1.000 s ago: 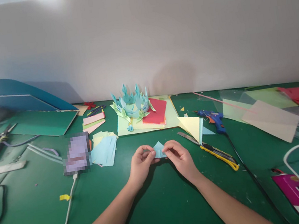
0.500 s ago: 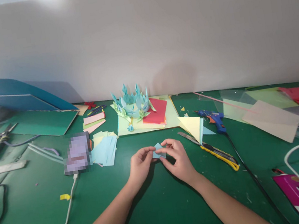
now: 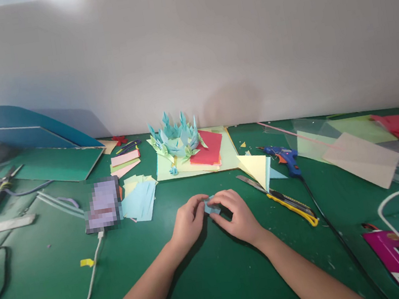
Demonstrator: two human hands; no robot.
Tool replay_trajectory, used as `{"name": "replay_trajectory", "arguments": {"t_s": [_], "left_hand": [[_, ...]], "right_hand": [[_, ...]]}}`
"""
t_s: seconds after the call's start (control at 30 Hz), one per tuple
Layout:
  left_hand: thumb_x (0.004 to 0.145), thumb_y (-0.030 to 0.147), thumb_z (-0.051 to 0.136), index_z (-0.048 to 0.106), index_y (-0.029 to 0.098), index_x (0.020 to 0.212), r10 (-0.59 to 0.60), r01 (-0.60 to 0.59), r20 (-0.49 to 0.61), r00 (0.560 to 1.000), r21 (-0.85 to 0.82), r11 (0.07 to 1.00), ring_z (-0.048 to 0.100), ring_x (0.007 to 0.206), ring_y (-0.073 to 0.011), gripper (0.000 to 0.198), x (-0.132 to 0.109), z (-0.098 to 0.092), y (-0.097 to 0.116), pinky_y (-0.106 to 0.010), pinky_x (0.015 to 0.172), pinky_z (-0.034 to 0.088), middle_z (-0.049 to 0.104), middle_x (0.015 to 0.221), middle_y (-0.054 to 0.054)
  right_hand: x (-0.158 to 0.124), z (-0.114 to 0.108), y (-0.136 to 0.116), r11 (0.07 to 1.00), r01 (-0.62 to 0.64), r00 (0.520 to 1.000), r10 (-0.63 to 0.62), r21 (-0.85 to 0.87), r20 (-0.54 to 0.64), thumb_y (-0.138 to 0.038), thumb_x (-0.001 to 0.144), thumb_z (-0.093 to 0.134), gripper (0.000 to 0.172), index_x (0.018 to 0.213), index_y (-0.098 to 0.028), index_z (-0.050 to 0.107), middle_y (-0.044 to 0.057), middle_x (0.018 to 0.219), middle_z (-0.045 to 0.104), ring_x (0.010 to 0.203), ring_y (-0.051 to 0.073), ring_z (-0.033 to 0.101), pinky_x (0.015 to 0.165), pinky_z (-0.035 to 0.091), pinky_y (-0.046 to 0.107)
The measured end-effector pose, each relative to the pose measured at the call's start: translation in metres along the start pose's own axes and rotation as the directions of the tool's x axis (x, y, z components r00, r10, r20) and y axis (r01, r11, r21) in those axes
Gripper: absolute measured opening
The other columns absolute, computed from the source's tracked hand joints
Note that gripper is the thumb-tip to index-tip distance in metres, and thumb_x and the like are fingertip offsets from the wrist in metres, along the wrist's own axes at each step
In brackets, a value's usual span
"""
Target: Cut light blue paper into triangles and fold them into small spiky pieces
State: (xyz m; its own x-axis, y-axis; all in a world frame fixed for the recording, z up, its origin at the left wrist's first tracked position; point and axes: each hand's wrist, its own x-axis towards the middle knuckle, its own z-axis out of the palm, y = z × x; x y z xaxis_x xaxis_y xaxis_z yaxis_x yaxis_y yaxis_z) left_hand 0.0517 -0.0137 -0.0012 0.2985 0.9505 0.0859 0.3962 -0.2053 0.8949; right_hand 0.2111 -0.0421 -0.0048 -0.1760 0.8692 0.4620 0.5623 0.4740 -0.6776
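Note:
A small piece of light blue paper [image 3: 212,207] is pinched between my two hands, just above the green table. My left hand [image 3: 189,219] grips its left side between thumb and fingers. From the right, my right hand [image 3: 236,214] has its thumb and curled fingers on the paper's upper and lower edges. Part of the sheet is hidden behind the fingers. Beyond my hands stands a blue and green folded-paper crown [image 3: 175,138], on pale sheets with a red sheet [image 3: 208,147] beside it.
Blue paper sheets [image 3: 141,200] lie left, by a blurred-out phone [image 3: 103,204] on a white cable. To the right are yellow triangular paper [image 3: 257,168], a yellow utility knife [image 3: 292,206] and a blue glue gun [image 3: 285,156]. A white partition [image 3: 185,56] bounds the back.
The blue paper has tilted and less of it shows between my hands. My right fingers have closed down nearer to the left ones.

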Motion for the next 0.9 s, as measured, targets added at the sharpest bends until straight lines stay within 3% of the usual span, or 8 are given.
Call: {"name": "replay_trajectory", "arguments": {"t_s": [0.17,0.5,0.73,0.9], "left_hand": [[0.085,0.028,0.042,0.059,0.020,0.100,-0.076,0.078,0.042,0.996,-0.054,0.996,0.066,0.059,-0.0144,0.024,-0.0002,-0.0017,0.0013,-0.026,0.061,0.052,0.071,0.075,-0.001],[0.078,0.038,0.055,0.060,0.017,0.101,-0.186,0.187,0.031,0.982,-0.282,0.941,0.068,0.063,-0.0177,0.032,0.0009,-0.0003,0.0007,-0.028,0.063,0.054,0.069,0.067,0.000],[0.076,0.041,0.058,0.063,0.013,0.101,-0.218,0.228,0.070,0.973,-0.389,0.892,0.069,0.072,-0.0188,0.037,0.0021,0.0003,0.0030,-0.032,0.073,0.055,0.072,0.088,-0.008],[0.070,0.030,0.063,0.063,0.012,0.103,-0.168,0.196,0.106,0.980,-0.395,0.897,0.068,0.083,-0.0191,0.037,0.0016,0.0021,0.0019,-0.032,0.080,0.054,0.072,0.096,-0.010]], "right_hand": [[0.0005,0.0007,-0.0004,1.000,0.021,1.000,-0.021,-0.022,0.018,-0.023,0.084,0.057,0.007,0.091,-0.022,0.061,0.006,0.085,0.064,0.082,0.021,0.057,0.073,0.047,0.035],[0.0007,-0.0001,0.0032,1.000,0.011,1.000,-0.011,0.003,0.010,-0.022,0.084,0.059,0.008,0.092,-0.023,0.063,0.005,0.087,0.067,0.084,0.022,0.059,0.074,0.049,0.036],[0.0014,-0.0006,0.0027,0.999,-0.032,0.999,0.033,0.036,-0.017,-0.022,0.084,0.057,0.012,0.095,-0.022,0.063,0.006,0.088,0.064,0.082,0.021,0.059,0.072,0.050,0.034],[0.0017,-0.0011,0.0015,0.996,-0.053,0.997,0.056,0.068,-0.045,-0.022,0.084,0.056,0.010,0.093,-0.021,0.062,0.006,0.085,0.064,0.077,0.019,0.059,0.070,0.050,0.034]]}}
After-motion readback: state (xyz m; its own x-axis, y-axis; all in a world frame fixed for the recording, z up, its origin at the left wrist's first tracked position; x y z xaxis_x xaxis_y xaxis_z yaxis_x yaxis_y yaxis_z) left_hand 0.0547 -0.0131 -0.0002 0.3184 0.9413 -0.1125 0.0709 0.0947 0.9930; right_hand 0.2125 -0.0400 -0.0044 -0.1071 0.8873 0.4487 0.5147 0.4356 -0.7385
